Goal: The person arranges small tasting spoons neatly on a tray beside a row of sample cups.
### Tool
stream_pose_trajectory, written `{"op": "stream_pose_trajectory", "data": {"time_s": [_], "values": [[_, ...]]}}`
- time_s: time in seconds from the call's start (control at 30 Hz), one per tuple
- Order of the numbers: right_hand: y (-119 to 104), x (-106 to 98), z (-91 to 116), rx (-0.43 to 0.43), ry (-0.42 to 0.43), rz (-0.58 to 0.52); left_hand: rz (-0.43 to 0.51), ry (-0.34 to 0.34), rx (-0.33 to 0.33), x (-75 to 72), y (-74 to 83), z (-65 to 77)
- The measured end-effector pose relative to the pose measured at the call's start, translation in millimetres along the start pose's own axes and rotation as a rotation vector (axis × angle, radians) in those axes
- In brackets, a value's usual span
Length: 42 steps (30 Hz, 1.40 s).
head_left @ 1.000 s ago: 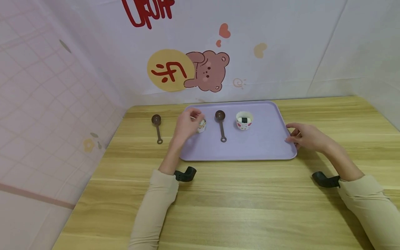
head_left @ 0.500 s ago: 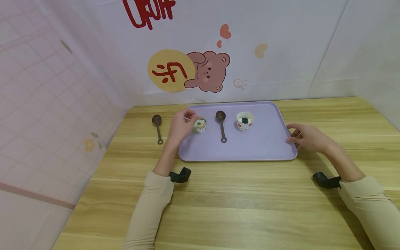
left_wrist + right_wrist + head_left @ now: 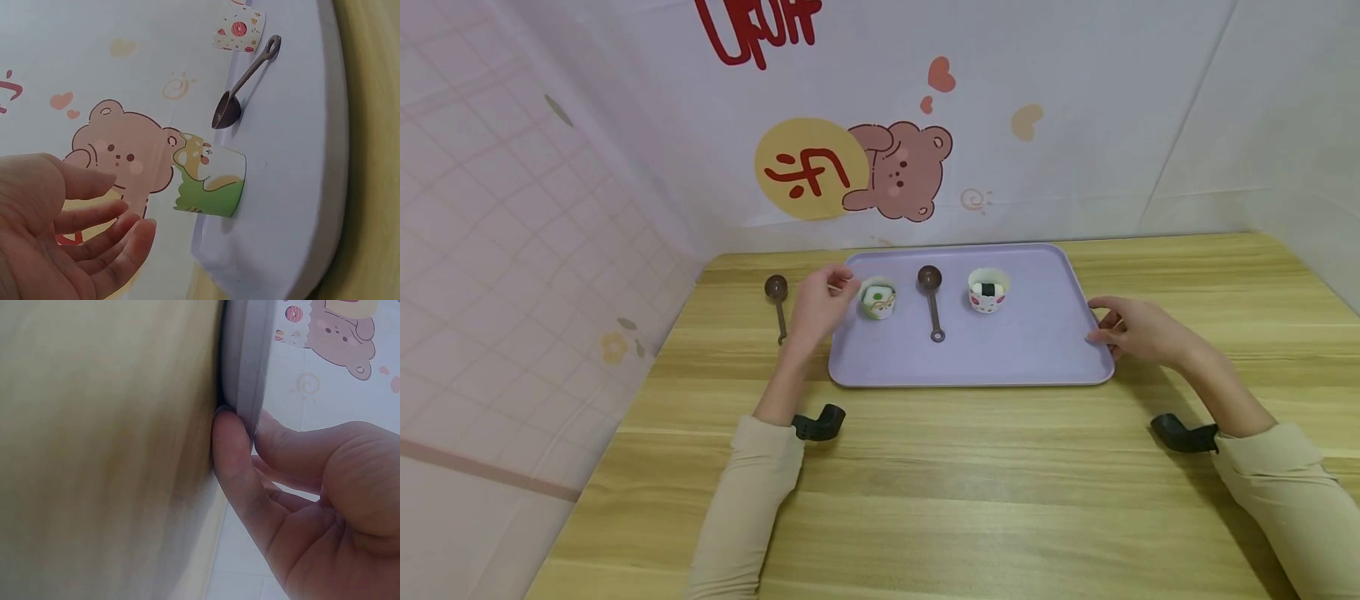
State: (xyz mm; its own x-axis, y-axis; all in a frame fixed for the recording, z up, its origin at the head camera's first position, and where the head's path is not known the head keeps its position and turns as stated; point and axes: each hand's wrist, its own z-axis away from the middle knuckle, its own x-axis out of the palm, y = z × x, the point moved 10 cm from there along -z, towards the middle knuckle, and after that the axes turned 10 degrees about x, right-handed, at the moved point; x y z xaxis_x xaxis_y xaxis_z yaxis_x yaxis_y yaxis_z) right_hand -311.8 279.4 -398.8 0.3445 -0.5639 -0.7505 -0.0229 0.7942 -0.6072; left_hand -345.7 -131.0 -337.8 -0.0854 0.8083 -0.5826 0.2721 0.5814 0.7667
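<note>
A purple tray [image 3: 1030,350] lies on the wooden table, its right rim pinched between the thumb and fingers of my right hand [image 3: 1138,329]. My left hand [image 3: 820,308] hovers at the tray's left edge, fingers loosely bent and holding nothing. Just right of it stands a green paper cup [image 3: 215,187] with a dog print; in the head view a white and green piece shows in this cup [image 3: 878,310]. Mid-tray lies a brown measuring spoon [image 3: 933,304]. To its right is a white patterned paper cup [image 3: 987,302] with a white piece banded in black inside.
Another brown measuring spoon [image 3: 777,300] lies on the table [image 3: 925,500] left of the tray, close to my left hand. Behind the table hangs a white printed backdrop [image 3: 1075,125]. A black wrist mount [image 3: 820,423] sits on each forearm.
My left hand has moved left, away from the green cup, which now shows fully in the head view. The right hand stays on the tray's rim.
</note>
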Motion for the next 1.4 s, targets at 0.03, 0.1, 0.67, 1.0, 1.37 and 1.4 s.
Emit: {"op": "stream_pose_trajectory", "data": {"time_s": [0.03,0.1,0.67,1.0,1.37,1.4], "values": [[-0.1,0.0,0.2,-0.001,0.0,-0.002,0.001,0.0,0.001,-0.5,-1.0,0.1],[-0.3,0.0,0.5,-0.003,0.0,-0.004,0.001,0.0,0.003,-1.4,-3.0,0.2],[-0.6,-0.7,1.2,-0.013,0.005,-0.013,-0.028,0.029,-0.011,-16.0,-20.0,6.7],[-1.2,-0.6,1.4,-0.009,0.009,-0.007,-0.055,0.021,-0.004,-22.6,-27.7,9.0],[-1.4,-0.7,1.1,0.002,0.005,-0.016,-0.042,0.014,-0.037,-29.0,-39.4,9.7],[-1.2,-0.7,1.1,0.004,0.005,-0.016,-0.038,0.013,-0.04,-29.4,-40.3,10.0]]}}
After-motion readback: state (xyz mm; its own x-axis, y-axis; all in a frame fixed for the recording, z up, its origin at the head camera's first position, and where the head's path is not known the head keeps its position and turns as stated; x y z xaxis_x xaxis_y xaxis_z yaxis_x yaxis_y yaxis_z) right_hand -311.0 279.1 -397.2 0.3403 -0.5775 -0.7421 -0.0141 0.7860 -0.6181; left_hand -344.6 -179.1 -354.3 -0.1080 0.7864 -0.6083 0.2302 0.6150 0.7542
